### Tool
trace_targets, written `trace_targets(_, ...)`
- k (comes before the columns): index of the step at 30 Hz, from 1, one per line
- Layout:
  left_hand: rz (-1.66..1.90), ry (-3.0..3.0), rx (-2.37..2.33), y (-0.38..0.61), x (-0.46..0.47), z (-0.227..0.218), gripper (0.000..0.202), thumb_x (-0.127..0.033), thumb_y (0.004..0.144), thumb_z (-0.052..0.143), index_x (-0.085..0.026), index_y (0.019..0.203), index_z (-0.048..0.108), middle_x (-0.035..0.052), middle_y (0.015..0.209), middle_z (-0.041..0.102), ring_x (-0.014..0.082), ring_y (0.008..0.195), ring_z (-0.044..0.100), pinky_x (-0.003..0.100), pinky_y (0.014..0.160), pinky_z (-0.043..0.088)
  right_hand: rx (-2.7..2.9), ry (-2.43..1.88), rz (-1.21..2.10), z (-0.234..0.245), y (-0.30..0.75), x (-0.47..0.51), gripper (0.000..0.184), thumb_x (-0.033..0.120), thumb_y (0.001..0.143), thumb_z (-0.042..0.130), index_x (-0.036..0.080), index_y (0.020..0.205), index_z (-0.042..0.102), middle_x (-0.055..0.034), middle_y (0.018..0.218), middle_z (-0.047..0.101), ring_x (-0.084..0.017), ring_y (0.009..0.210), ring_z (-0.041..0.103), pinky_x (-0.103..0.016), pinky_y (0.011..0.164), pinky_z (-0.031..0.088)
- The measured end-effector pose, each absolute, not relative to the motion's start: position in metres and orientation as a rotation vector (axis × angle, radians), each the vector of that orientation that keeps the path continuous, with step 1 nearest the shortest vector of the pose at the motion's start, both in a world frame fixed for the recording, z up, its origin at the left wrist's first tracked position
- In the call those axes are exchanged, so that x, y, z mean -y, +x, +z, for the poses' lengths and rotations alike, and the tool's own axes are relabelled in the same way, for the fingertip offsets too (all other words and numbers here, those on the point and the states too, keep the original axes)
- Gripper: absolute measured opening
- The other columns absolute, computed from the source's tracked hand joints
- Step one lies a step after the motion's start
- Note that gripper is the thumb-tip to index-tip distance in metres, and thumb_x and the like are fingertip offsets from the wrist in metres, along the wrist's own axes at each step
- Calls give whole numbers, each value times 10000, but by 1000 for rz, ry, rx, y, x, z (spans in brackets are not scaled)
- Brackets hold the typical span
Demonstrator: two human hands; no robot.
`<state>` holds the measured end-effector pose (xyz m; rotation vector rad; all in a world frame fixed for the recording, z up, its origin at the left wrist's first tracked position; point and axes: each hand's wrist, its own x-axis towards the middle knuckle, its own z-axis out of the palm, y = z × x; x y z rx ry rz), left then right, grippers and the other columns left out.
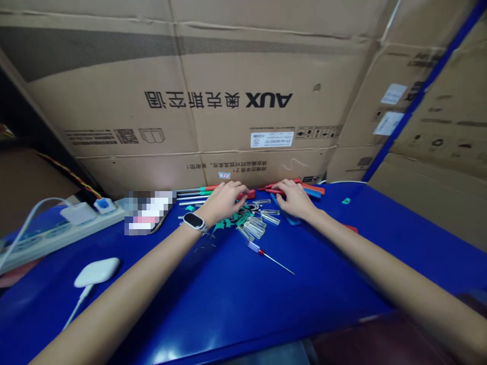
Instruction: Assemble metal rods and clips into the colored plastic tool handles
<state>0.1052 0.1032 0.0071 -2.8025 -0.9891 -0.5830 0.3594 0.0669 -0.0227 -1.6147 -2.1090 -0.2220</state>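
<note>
We note left hand (225,201) and right hand (296,199) loosely curved — whether gripping, we can't tell — near slim red plastic pieces (274,191), probably light, stiff, best pinched mid-length.

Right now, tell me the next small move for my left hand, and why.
Probably close the left hand on the red handle: its fingertips are right by it, though contact is unclear, while the right hand is farther off, near the orange handle.
</note>
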Motion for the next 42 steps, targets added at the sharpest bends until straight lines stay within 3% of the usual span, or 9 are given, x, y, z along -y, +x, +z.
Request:
trace_targets(8, -449, -2857, 931, 205, -121, -1, 184, -216, 931, 511, -194, 1044, 655, 98, 1105, 678, 282, 1071, 604, 407, 893, 419, 2057, -1986, -300, -20, 409, -68, 316, 369, 853, 579, 176, 1075, 695, -145, 1132, 676, -326, 1068, 538, -492, 929, 354)
trace_targets(15, -510, -2798, 1015, 212, -110, -8, 206, -188, 942, 470, -191, 992, 669, 89, 1063, 694, 275, 1035, 597, 433, 898, 384, 2286, -1786, -364, -19, 415, -74, 323, 308, 932, 515, 160, 1162, 686, -157, 1161, 692, -309, 1100, 515, -449, 938, 308)
trace_targets(22, -550, -2797, 1091, 182, -100, -2, 177, -237, 957, 489, -203, 966, 662, 66, 1013, 678, 266, 1028, 592, 418, 900, 399, 2430, -1652, -487, -14, 416, -74, 287, 225, 943, 482, 132, 1038, 736, -151, 1012, 756, -264, 962, 633, -425, 950, 291)
trace_targets(26, -689, -2762, 1083, 171, -95, -2, 187, -257, 940, 534, -210, 1095, 628, 83, 1142, 631, 277, 1093, 568, 427, 906, 429, 2246, -1481, -427, -20, 412, -65, 321, 267, 996, 453, 147, 1131, 718, -145, 1100, 750, -263, 1015, 668, -416, 927, 369)
trace_targets(33, -885, -2678, 764, 130, -51, 2, 524, -408, 893, 665, -185, 1337, 500, 127, 1369, 541, 279, 1266, 493, 409, 1033, 408, 1978, -1042, -134, -23, 358, -10, 274, 289, 990, 497, 198, 1152, 698, -74, 1103, 751, -204, 978, 708, -331, 879, 530)
trace_targets(36, -742, -2616, 761, 92, -14, 1, 448, -440, 948, 586, -181, 1310, 538, 119, 1261, 637, 284, 1197, 556, 427, 1007, 395, 2075, -887, -117, -23, 325, 20, 269, 275, 996, 492, 201, 1167, 686, -70, 1108, 744, -188, 969, 709, -306, 838, 544)
trace_targets(39, -610, -2620, 824, 48, 20, -6, 259, -378, 1013, 487, -197, 1126, 636, 66, 1050, 719, 230, 980, 646, 392, 917, 411, 2283, -789, -225, -27, 296, 40, 270, 273, 999, 481, 220, 1174, 680, -62, 1117, 745, -196, 958, 708, -301, 751, 536)
trace_targets(42, -545, -2685, 844, 11, 34, -16, 234, -342, 1021, 478, -200, 1128, 630, 55, 1028, 714, 203, 931, 653, 340, 831, 427, 2462, -720, -296, -32, 269, 45, 266, 267, 999, 465, 216, 1151, 677, -65, 1150, 738, -199, 941, 703, -307, 749, 508)
